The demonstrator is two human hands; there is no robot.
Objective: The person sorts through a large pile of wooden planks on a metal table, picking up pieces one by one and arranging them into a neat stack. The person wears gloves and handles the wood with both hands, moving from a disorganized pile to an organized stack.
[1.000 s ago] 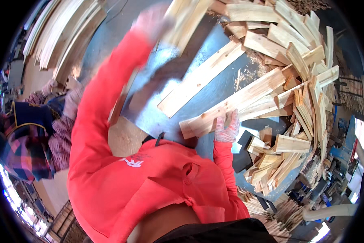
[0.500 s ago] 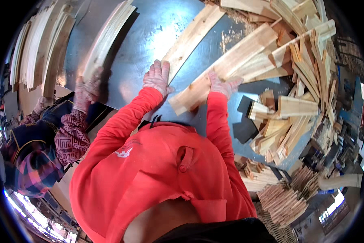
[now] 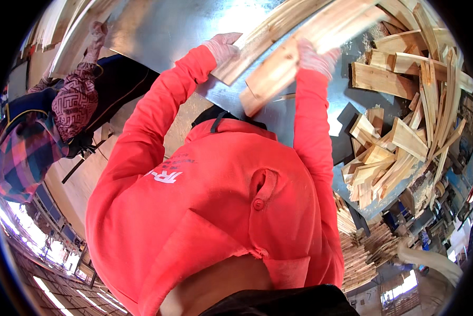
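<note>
Two long pale wooden boards slant side by side across a shiny metal table [image 3: 231, 97]. At the near end of the left wooden board [image 3: 270, 42], my gloved left hand [image 3: 222, 48] is closed at its left edge. My gloved right hand [image 3: 316, 59] grips the right wooden board [image 3: 284, 66] along its right side, its fingers partly blurred. The right board's near end juts toward my body, and its far end is smeared by motion. Parts of my fingers are hidden against the wood.
A heap of wood offcuts [image 3: 399, 138] covers the table's right side, with sawdust around it. At the left, a co-worker's gloved hand [image 3: 97, 36] is at a pale board [image 3: 77, 39]. Stacked wood strips [image 3: 357, 258] sit below the table at lower right.
My left hand has gone from lying on the left board to its edge. My right hand has shifted right and away with the right board. The co-worker's board has moved left.
</note>
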